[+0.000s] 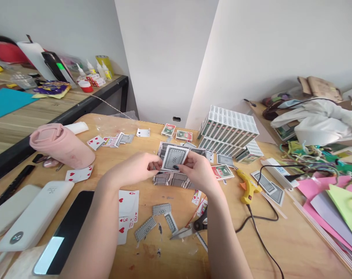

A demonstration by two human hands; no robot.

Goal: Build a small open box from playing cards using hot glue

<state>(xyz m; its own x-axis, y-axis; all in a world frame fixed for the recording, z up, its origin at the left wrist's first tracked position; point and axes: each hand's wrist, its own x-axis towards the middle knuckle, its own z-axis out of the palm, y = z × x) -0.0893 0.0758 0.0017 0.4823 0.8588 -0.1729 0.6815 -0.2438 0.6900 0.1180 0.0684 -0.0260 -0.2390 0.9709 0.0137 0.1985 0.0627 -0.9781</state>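
Observation:
A playing card [175, 157] with a grey patterned back stands tilted between my hands. My right hand [197, 170] pinches its right edge between thumb and fingers. My left hand [141, 166] is closed, with its fingertips at the card's lower left corner. Behind and below the card is a low structure made of cards [173, 179], with walls at front and back; the hands and card hide part of it. Cut card pieces [161, 209] lie in front, beside scissors [190, 230] partly covered by my right forearm. Face-up cards [126, 203] lie near my left forearm.
Card boxes [231, 128] are stacked at the back right. A yellow glue gun [247, 188] with a black cable lies right, near a power strip [277, 172]. On the left are a pink tumbler [62, 147], a white power bank [36, 215] and a phone [65, 232].

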